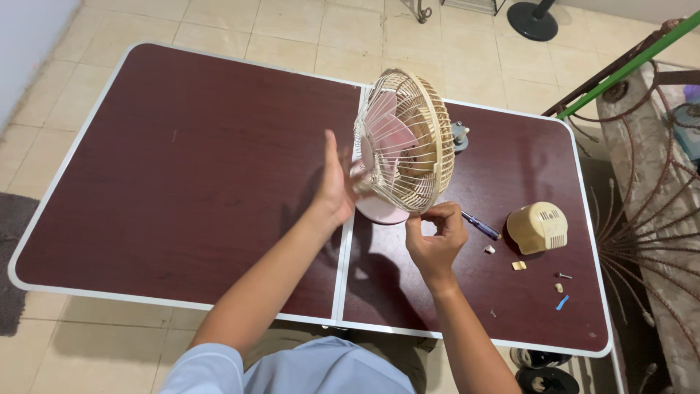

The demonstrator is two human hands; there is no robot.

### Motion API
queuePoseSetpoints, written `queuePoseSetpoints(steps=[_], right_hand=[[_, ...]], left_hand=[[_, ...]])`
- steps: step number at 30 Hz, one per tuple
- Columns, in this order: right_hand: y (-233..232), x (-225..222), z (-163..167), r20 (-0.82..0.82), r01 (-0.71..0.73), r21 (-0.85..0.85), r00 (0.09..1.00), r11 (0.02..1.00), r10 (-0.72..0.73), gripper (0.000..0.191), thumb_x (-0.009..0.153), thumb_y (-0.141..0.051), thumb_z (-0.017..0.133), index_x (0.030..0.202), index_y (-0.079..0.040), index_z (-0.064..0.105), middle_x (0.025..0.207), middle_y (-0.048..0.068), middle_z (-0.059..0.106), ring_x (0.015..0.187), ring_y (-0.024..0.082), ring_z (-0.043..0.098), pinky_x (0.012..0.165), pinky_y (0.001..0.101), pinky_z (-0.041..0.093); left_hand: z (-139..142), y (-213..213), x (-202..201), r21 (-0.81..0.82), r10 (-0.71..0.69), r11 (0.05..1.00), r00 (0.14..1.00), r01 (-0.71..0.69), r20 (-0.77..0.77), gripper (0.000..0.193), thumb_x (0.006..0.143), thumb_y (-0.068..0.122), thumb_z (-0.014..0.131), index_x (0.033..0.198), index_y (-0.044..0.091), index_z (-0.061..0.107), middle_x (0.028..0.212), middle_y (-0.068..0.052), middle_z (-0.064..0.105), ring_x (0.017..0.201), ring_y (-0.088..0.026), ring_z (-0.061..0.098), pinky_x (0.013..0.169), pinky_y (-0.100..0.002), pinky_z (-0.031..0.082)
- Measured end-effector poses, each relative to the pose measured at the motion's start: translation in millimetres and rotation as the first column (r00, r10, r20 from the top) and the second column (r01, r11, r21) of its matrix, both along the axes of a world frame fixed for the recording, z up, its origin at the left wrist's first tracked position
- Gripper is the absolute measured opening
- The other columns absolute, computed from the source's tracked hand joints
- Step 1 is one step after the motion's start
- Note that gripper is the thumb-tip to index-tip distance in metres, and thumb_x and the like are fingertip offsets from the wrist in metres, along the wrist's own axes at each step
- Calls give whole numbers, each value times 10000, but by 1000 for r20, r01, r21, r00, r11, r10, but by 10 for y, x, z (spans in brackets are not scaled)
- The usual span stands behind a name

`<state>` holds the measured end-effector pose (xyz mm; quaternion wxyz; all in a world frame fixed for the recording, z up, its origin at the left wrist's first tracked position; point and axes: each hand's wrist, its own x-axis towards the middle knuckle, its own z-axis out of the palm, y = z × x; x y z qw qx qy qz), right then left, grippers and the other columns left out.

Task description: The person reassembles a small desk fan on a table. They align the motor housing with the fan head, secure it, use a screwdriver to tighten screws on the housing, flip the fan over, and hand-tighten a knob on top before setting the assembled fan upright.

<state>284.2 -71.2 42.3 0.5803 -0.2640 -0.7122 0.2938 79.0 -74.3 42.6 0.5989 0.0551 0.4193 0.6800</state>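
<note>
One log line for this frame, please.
left hand: flat against fan guard | right hand: pinching guard's lower rim | screwdriver, motor cover: on table

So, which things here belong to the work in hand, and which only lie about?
In hand:
- small fan, cream cage, pink blades
- left hand flat against the cage
- right hand pinching the cage's lower rim

Lying about on the table:
- screwdriver
- cream motor cover
- small screws and bits
</note>
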Motion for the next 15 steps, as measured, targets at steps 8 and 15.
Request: queuePoseSetpoints(steps=[8, 15], right_hand=[[-29, -6, 41, 32, 6, 21, 999, 1000, -7, 241, 868, 51, 766, 932, 15, 536, 886, 71, 619, 768, 109, 660, 723, 242, 601], [-25, 18, 153, 174, 23, 123, 984, 992, -45, 239, 844, 14, 792, 918, 3, 565, 853, 71, 642, 726, 114, 678, 661, 226, 593]], left_hand=[[-154, -127, 383, 40, -312, 949, 917, 313, 249, 1175, 623, 989, 327, 1428, 156, 520, 1371, -128, 566, 1167, -375, 629, 918, -684, 513], [-215, 19, 531, 20, -231, 971, 921, 236, 314, 899, 828, 879, 386, 1277, 137, 623, 1118, -98, 716, 1017, -297, 701, 872, -548, 587]])
